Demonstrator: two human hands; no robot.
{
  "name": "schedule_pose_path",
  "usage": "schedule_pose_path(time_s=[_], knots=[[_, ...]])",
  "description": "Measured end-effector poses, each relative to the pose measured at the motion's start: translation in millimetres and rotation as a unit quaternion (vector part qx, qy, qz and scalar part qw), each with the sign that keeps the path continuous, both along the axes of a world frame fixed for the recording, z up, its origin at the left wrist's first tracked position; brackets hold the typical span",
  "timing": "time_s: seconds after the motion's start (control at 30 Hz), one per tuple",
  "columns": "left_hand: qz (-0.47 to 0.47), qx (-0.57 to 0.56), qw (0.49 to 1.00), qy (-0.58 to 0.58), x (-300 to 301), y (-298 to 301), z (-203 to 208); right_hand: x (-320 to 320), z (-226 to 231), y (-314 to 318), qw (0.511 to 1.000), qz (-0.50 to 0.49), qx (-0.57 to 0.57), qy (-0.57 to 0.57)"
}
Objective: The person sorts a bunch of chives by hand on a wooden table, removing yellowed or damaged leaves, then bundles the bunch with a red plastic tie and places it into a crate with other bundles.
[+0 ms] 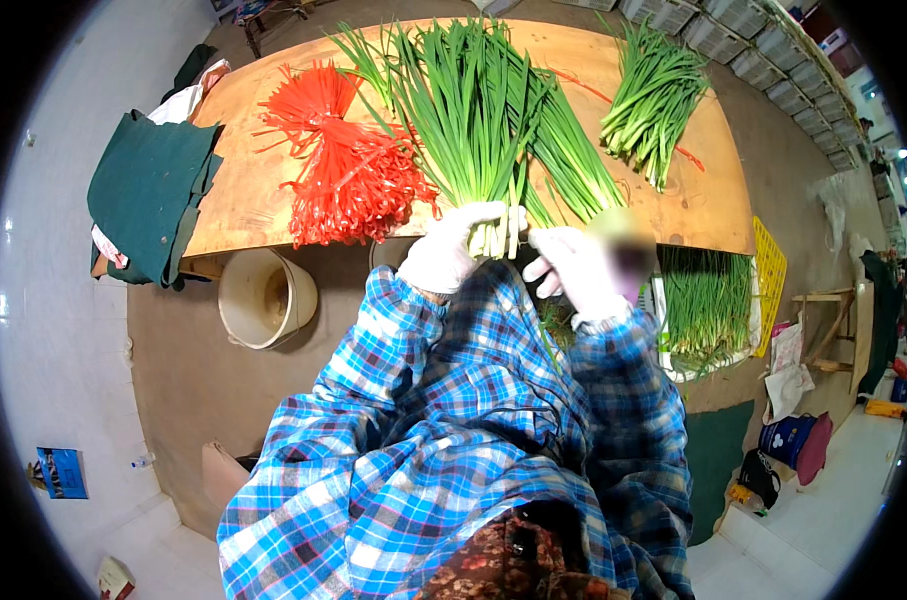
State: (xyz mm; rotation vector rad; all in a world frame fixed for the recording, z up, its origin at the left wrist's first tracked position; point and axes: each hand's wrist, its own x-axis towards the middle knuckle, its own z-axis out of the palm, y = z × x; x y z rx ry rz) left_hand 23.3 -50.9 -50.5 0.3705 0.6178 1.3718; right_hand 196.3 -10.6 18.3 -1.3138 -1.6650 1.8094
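My left hand (442,252), in a white glove, is closed around the pale stem ends of a bunch of garlic chives (466,130) at the table's near edge. The long green leaves fan away from me across the wood. Just right of the stems, my white-gloved right hand (578,272) is held with its fingers apart and nothing visible in them. More garlic chives (579,160) lie slantwise beside the held bunch, partly under it. A blurred round patch hides what is beside my right hand.
Red plastic ties (359,185) are heaped on the wooden table (239,200), left of the bunch. Another chive bundle (654,100) lies at the far right. Below stand a white bucket (267,298) and a crate of greens (709,310). Dark green cloth (149,195) drapes the left corner.
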Motion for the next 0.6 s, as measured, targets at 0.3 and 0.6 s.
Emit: schedule_pose_path(time_s=[0.3, 0.6], knots=[[0.005, -0.027, 0.992, -0.124, 1, 2, -1, -24, -37, -7, 0.846, 0.099, 0.523, -0.01], [0.027, -0.038, 0.989, -0.141, -5, -6, 9, 78, -32, -16, 0.866, 0.134, 0.401, -0.268]])
